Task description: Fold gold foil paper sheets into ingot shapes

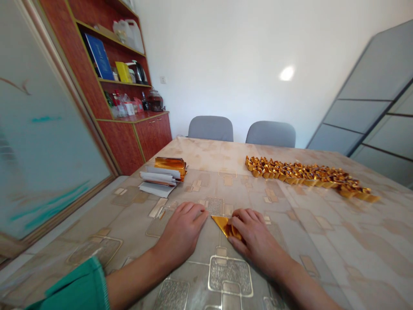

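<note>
Near table edge (pixel 38 275) — gold paper (pixel 222 224)

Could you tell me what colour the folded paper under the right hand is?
Shiny gold folded paper, seen in the head view.
</note>
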Available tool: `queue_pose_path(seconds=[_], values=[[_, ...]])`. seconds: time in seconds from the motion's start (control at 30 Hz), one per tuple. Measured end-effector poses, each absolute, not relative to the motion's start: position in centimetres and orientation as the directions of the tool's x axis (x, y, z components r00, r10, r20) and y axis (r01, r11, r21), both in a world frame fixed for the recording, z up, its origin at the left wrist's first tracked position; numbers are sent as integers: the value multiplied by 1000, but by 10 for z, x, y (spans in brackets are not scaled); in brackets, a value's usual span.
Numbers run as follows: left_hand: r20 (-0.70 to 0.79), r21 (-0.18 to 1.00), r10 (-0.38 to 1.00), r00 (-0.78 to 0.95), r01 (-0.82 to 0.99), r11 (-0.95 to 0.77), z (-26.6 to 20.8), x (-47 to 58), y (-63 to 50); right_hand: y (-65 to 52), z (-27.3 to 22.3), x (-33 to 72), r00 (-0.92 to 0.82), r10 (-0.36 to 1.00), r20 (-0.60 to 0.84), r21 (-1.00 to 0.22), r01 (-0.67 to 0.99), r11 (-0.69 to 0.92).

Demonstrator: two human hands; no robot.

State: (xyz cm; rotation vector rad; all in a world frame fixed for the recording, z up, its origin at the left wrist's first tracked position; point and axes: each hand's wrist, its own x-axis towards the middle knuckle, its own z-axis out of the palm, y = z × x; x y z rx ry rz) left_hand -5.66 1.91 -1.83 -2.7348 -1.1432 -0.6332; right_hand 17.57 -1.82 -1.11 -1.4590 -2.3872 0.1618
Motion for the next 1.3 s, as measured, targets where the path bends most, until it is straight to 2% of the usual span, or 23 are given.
queue_pose_path(seconds=[0.1, 0.23, 0.63, 0.93, 1.07, 1.2, 1.3], values=[[438, 112, 625, 646, 651, -751, -20, -58, 13, -19, -13, 176, -418, 876, 241, -269, 838, 474], [344, 135, 550, 761, 540, -831, -22, -47, 3, -19, -14, 177, -425, 869, 252, -263, 834, 484], [207, 145, 675, 708, 660, -737, -21, -48, -1, -19, -10, 177, -422, 876, 232, -292, 829, 477], [282, 143, 583, 762, 567, -811, -15, -42, 4, -20, -10, 172, -419, 870, 260, -267, 835, 481], [298, 150, 534, 792, 513, -845, -16, -33, 15, -16, -11, 179, -436, 869, 233, -387, 779, 494], [318, 140, 480, 818, 460, -877, -21, -30, 34, -13, -9, 190, -503, 828, 246, -555, 627, 546], [304, 166, 468, 830, 438, -884, -24, -31, 46, -15, -4, 194, -525, 808, 270, -563, 594, 574]])
